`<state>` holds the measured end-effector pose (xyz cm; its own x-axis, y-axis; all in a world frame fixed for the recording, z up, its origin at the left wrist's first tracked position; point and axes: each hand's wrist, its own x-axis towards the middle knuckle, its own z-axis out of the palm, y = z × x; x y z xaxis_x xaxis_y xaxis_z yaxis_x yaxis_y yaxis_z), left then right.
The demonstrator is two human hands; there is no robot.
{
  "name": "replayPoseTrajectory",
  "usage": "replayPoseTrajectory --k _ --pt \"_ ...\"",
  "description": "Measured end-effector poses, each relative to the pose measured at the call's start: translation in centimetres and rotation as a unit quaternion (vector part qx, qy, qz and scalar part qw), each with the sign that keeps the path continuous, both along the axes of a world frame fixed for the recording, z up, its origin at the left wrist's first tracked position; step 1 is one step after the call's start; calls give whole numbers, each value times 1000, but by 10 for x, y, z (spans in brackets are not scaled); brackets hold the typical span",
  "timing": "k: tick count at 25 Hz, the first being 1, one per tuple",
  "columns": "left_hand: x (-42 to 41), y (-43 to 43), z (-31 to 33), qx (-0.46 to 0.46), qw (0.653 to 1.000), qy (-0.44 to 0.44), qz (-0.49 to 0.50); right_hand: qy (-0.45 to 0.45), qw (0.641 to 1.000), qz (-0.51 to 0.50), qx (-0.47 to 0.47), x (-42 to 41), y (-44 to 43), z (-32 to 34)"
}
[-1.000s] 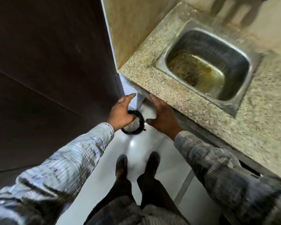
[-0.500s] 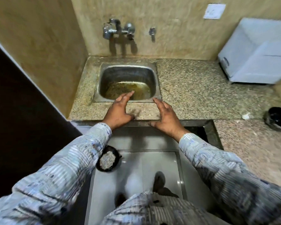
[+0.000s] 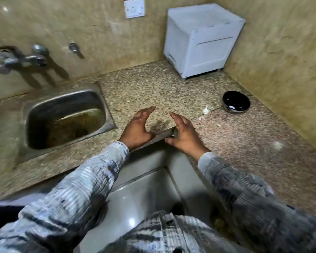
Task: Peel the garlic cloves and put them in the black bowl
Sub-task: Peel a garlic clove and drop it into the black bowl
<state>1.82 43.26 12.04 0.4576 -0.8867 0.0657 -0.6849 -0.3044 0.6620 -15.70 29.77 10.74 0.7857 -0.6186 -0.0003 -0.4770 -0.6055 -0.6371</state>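
Garlic clove [image 3: 205,109]: whitish with a thin pointed tip, lying on the counter [image 3: 153,92] just beside the black bowl, at the bowl's 8 o'clock and outside it.
Pale scraps [image 3: 219,125]: a few small bits on the counter near the clove, at its 5 and 7 o'clock; too small to identify.
Black bowl [image 3: 236,102]: upright on the counter at 2 o'clock from the hands, near the side wall. A small pale patch sits inside at its 7 o'clock; I cannot tell what it is.
Left hand [image 3: 137,127]: over the counter's front edge, fingers [image 3: 146,111] straight and released, grasping nothing, palm turned toward the other hand. Contact with the counter cannot be told.
Right hand [image 3: 184,133]: at 3 o'clock of the left and apart from it, fingers [image 3: 177,117] straight, released, empty. It is well apart from the clove.
Sleeves [image 3: 91,179]: grey-and-white patterned, covering both forearms.
Sink [image 3: 66,115]: steel, set into the counter at 9 o'clock from the hands, its bottom stained brownish.
Tap [image 3: 20,60]: on the wall at 11 o'clock of the sink, blurred.
White box [image 3: 202,41]: in the counter's back corner, at 11 o'clock from the bowl.
Wall socket [image 3: 134,8]: at 12 o'clock from the hands.
Floor [image 3: 135,198]: pale glossy tile at 6 o'clock.
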Motion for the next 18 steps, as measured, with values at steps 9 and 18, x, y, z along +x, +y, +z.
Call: replayPoseTrajectory --k 9,18 --pt "-73 -185 -41 61 990 52 -113 23 988 -144 46 -90 -139 -37" --pt "-68 -279 -95 137 985 81 -61 90 953 -287 39 -100 -237 -95"
